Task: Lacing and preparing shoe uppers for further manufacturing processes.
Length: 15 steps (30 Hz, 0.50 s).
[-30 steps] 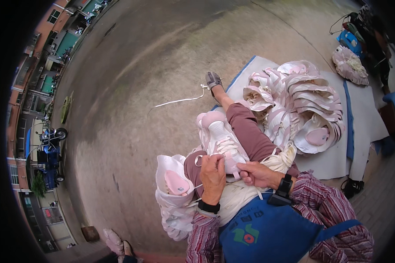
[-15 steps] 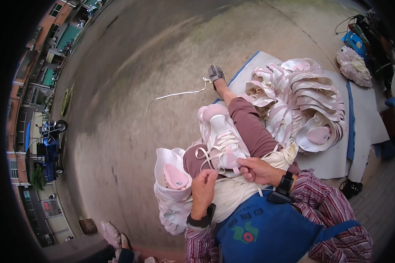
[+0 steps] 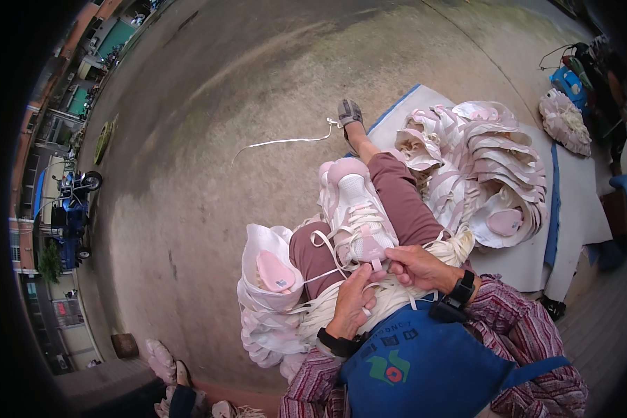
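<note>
A pink and white shoe upper (image 3: 355, 187) lies on my lap, toe pointing away from me, with cream laces threaded through its front. My right hand (image 3: 421, 269) pinches the edge beside the pink tab (image 3: 377, 265) at its near end. Close on the other side of that tab, my left hand (image 3: 350, 301) is closed, fingertips together; a lace end seems to show under its palm. One loose shoelace (image 3: 320, 237) loops out at the upper's left side and runs toward this hand. A thick bundle of cream laces (image 3: 457, 245) drapes across my lap, over my blue apron (image 3: 425, 355).
Nested shoe uppers (image 3: 505, 150) are heaped on grey sheeting (image 3: 522, 268) to the right. Another stack (image 3: 266, 306) leans by my left thigh. A single lace (image 3: 285, 142) lies on the concrete near my foot (image 3: 350, 111). Farther left stands a blue three-wheeler (image 3: 70, 216).
My left hand has moved right and nearer to me, and now sits beside the pink tab close to my right hand. My right hand stays at the upper's near end.
</note>
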Available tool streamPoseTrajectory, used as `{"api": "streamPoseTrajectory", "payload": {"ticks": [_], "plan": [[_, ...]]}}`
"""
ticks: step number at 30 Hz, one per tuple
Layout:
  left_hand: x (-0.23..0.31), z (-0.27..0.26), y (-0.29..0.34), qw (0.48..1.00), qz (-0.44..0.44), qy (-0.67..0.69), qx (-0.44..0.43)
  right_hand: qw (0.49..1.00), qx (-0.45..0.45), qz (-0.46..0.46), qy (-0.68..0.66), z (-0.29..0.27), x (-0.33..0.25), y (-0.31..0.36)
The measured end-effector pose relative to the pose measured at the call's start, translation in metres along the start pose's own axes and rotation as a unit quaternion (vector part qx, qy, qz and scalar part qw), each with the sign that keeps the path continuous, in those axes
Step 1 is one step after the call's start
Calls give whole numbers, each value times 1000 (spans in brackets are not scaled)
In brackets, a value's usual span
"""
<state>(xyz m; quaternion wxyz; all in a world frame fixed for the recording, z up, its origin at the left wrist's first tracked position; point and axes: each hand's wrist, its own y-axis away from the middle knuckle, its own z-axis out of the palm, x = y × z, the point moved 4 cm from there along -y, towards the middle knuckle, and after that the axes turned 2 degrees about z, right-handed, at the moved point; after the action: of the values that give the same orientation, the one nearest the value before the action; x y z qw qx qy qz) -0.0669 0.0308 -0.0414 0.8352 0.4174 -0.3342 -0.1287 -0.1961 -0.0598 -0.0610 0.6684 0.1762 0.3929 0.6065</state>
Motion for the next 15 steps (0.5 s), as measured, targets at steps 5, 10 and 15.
{"api": "streamPoseTrajectory", "payload": {"ticks": [5,10,15], "plan": [[-9,-10,-8,998,24,66,7,945,52,-47,319,2,-30,10],[-14,-9,-6,995,45,79,35,738,137,-445,488,31,-71,12],[-13,-5,-4,996,54,65,28,609,168,-501,591,45,-77,-2]]}}
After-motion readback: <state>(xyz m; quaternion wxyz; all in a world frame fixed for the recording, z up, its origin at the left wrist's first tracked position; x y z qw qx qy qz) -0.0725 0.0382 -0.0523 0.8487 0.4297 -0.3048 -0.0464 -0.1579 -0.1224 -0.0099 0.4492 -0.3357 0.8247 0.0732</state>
